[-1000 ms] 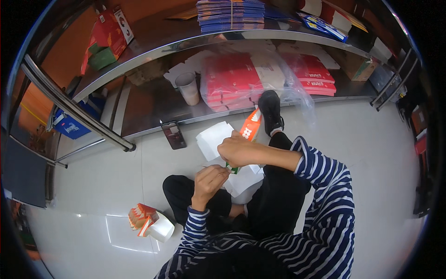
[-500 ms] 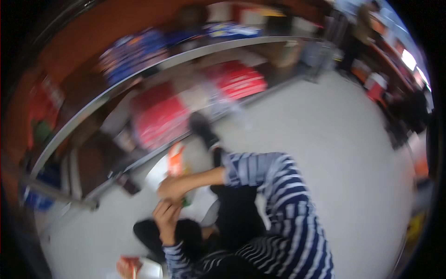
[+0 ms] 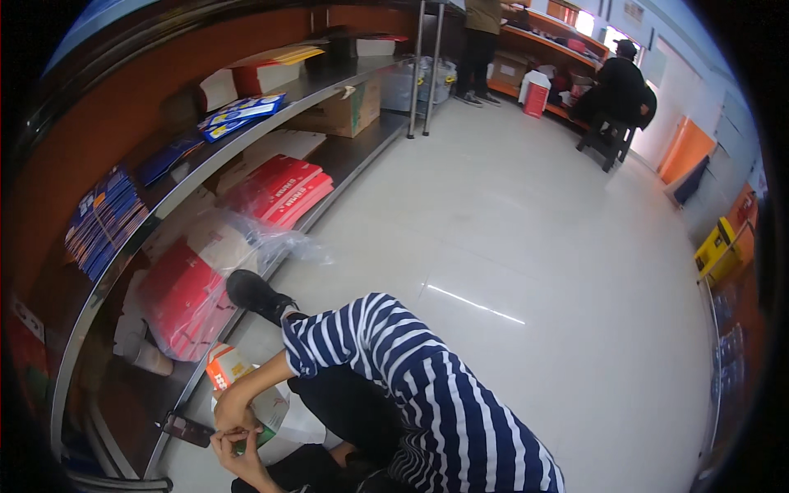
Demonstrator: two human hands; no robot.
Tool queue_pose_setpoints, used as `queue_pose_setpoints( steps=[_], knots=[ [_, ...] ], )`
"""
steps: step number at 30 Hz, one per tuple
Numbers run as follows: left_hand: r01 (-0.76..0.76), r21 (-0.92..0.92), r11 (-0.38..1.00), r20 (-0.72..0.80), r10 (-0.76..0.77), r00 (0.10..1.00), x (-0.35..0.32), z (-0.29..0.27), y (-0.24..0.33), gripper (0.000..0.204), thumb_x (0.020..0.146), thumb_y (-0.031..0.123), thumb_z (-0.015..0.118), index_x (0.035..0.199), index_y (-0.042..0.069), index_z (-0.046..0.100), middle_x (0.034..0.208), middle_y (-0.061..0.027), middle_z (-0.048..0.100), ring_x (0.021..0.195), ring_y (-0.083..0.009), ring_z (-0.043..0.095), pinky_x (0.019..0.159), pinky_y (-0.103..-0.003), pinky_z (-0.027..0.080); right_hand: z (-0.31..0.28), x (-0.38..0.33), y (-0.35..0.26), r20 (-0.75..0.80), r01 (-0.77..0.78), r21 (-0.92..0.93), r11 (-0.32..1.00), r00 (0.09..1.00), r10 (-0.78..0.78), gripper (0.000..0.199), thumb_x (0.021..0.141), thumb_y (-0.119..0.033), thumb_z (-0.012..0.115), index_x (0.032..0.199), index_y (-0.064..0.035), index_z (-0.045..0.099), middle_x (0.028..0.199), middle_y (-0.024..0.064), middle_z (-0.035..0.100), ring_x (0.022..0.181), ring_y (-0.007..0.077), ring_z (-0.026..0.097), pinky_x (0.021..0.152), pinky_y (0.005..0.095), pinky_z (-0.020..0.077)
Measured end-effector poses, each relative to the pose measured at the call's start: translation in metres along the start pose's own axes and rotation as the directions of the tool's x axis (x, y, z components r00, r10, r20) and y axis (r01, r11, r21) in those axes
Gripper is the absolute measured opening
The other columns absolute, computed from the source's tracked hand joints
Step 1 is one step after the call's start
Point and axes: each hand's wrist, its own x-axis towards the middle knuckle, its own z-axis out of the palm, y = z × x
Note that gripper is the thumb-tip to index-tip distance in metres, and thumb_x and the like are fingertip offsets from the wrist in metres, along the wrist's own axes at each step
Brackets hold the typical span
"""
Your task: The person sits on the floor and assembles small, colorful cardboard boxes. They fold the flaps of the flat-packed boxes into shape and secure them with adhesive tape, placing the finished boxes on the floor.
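Note:
My right hand (image 3: 233, 413) and my left hand (image 3: 236, 453) meet at the lower left, with their fingers bent close together. Between and beneath them is a flat piece of printed packaging (image 3: 271, 404) in white, orange and green, perhaps a carton or bag. Both hands grip its green end, and the finger contact is partly hidden. The orange end (image 3: 222, 367) sticks out past my right wrist. Under the packaging a white sheet (image 3: 306, 426) shows. A dark phone-like thing (image 3: 187, 429) lies beside my hands, near the shelf's lower edge.
A metal shelf (image 3: 362, 160) runs along the left, bearing red stacks (image 3: 283, 187) in plastic wrap, blue bundles (image 3: 107, 215), a cardboard box (image 3: 341, 108) and a cup (image 3: 146, 357). One person (image 3: 620, 86) sits on a stool; another (image 3: 479, 49) stands at the back. A yellow bin (image 3: 717, 251) stands right.
The view has swung right and sharpened, so the shelf, my hands and the packaging sit further left and lower. The orange-and-white thing at the bottom has left the picture. Both hands stay together.

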Motion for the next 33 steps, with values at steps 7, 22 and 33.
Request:
queue_pose_setpoints(
  steps=[7,22,33],
  knots=[
    [0.139,-0.035,0.99,0.035,-0.138,0.99,0.004,-0.003,0.016,0.026,0.062,0.002,0.071,0.077,0.001,0.051,0.078,-0.0076,0.055,0.08,-0.0189,0.053,0.075,-0.031,0.041,0.014,-0.001,0.006,-0.2,-0.074,-0.069,0.995,0.978,0.059,0.04,0.052,-0.034,0.078,0.086,-0.0163,0.066,0.091,0.0038,0.064,0.097,0.0237,0.055,0.082,0.0473,0.027],
    [0.316,0.096,0.944,0.288,-0.33,0.899,0.005,-0.034,-0.008,0.033,0.075,0.01,0.069,0.106,0.011,0.059,0.101,-0.0143,0.063,0.1,-0.0276,0.055,0.097,-0.038,0.036,-0.006,-0.012,-0.01,-0.157,-0.001,-0.115,0.993,0.987,-0.017,0.03,0.06,-0.035,0.069,0.081,-0.0128,0.067,0.081,0.0076,0.065,0.084,0.0254,0.059,0.072,0.05,0.0345],
    [-0.016,0.236,0.972,0.233,-0.04,0.972,0.018,-0.012,0.024,0.045,0.054,0.01,0.077,0.086,0.005,0.046,0.081,-0.0108,0.05,0.085,-0.0316,0.048,0.084,-0.04,0.032,0.005,-0.054,-0.004,-0.366,-0.051,0.188,0.981,0.923,0.118,0.028,0.054,-0.026,0.073,0.07,-0.0061,0.063,0.064,0.0103,0.056,0.073,0.0284,0.056,0.065,0.0422,0.0383]
  ],
)
